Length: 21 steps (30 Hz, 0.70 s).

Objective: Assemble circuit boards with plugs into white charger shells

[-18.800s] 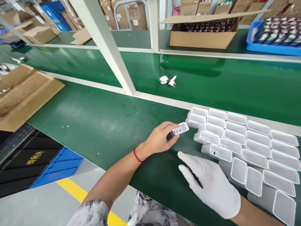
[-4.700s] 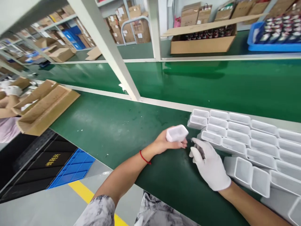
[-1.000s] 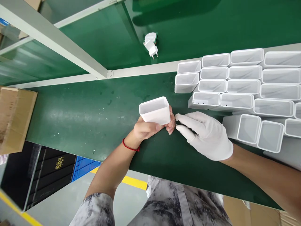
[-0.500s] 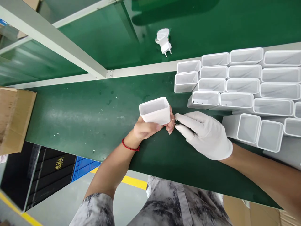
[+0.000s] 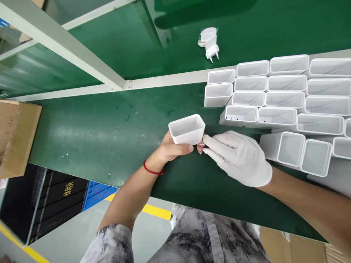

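The bare left hand (image 5: 172,148) grips a white plastic shell (image 5: 187,129) above the green counter (image 5: 104,128), open end up; since half a second ago the shell has tipped and shifted slightly right. The gloved right hand (image 5: 238,157) now has its pinched fingers (image 5: 212,142) touching the shell's lower corner, whether around anything cannot be told. On the belt (image 5: 274,33) beyond, the white plug (image 5: 210,44) has travelled further right. Rows of empty shells (image 5: 274,98) stay beside the right hand.
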Each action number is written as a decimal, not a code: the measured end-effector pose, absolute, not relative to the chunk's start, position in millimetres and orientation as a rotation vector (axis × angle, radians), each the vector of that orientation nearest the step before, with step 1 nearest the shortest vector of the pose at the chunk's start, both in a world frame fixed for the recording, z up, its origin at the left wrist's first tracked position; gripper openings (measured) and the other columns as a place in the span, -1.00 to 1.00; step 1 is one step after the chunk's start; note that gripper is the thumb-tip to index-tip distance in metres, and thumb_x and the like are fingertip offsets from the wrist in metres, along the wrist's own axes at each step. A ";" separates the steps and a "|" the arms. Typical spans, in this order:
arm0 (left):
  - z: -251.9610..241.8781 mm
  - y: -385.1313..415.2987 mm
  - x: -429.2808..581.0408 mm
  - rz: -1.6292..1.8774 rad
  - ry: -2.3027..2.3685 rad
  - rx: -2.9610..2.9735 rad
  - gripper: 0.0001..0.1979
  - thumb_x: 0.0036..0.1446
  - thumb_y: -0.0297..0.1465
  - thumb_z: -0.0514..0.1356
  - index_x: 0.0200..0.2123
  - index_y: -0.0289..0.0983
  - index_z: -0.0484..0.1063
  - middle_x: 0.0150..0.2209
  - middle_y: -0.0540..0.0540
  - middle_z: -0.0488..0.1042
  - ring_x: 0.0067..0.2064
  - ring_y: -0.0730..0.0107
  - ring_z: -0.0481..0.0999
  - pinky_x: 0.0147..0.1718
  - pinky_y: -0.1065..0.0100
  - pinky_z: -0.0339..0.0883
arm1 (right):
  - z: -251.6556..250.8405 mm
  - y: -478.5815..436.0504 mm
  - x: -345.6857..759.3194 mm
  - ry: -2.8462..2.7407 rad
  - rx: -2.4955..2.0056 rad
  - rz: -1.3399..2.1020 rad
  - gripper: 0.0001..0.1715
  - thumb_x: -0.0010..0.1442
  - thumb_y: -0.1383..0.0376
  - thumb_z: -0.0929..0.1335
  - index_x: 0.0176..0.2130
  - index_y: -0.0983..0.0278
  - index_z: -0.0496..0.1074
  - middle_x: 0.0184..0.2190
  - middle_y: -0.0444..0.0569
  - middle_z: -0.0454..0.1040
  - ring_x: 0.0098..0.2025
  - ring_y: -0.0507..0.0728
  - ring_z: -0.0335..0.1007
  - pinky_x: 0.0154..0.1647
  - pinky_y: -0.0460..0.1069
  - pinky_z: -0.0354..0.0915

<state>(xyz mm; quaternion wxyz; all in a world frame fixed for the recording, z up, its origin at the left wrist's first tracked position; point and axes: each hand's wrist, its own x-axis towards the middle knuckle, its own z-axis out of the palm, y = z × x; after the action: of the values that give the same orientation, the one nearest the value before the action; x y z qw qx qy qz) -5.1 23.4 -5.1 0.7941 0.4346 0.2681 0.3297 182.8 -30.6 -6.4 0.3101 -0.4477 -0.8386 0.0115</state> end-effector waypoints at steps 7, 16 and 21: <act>-1.7 29.6 -9.6 0.880 0.484 0.988 -0.66 -0.16 -0.38 0.34 -0.26 -0.31 0.40 -0.46 -0.08 0.46 -0.44 0.35 0.42 -0.43 0.31 0.36 | -10.0 -35.7 182.5 -2.296 -1.347 -0.040 -0.71 0.34 0.35 0.26 -0.33 0.27 0.54 -0.47 -0.08 0.52 -0.46 0.10 0.33 -0.46 0.00 0.16; -7.7 26.9 -15.2 0.936 0.379 1.107 -0.67 -0.05 -0.39 0.35 -0.17 -0.28 0.43 -0.36 -0.10 0.48 -0.34 0.34 0.43 -0.32 0.29 0.36 | 6.0 -33.9 179.7 -2.423 -1.503 -0.009 -0.81 0.27 0.33 0.33 -0.17 0.30 0.53 -0.34 -0.02 0.55 -0.33 0.21 0.44 -0.41 0.05 0.24; -3.3 22.9 -15.3 0.933 0.437 1.135 -0.60 -0.07 -0.33 0.38 -0.14 -0.29 0.42 -0.34 -0.12 0.52 -0.35 0.32 0.47 -0.30 0.27 0.39 | 38.4 -44.3 176.3 -2.054 -1.568 0.083 -0.87 0.29 0.35 0.33 -0.15 0.19 0.46 -0.32 -0.09 0.55 -0.43 0.09 0.45 -0.44 -0.02 0.29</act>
<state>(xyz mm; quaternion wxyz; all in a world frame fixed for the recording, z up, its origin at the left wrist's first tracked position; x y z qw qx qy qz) -15.3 22.9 -3.3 0.7204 0.5135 0.1976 0.4223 176.3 -44.3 38.4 0.2745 -0.5831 -0.7640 0.0309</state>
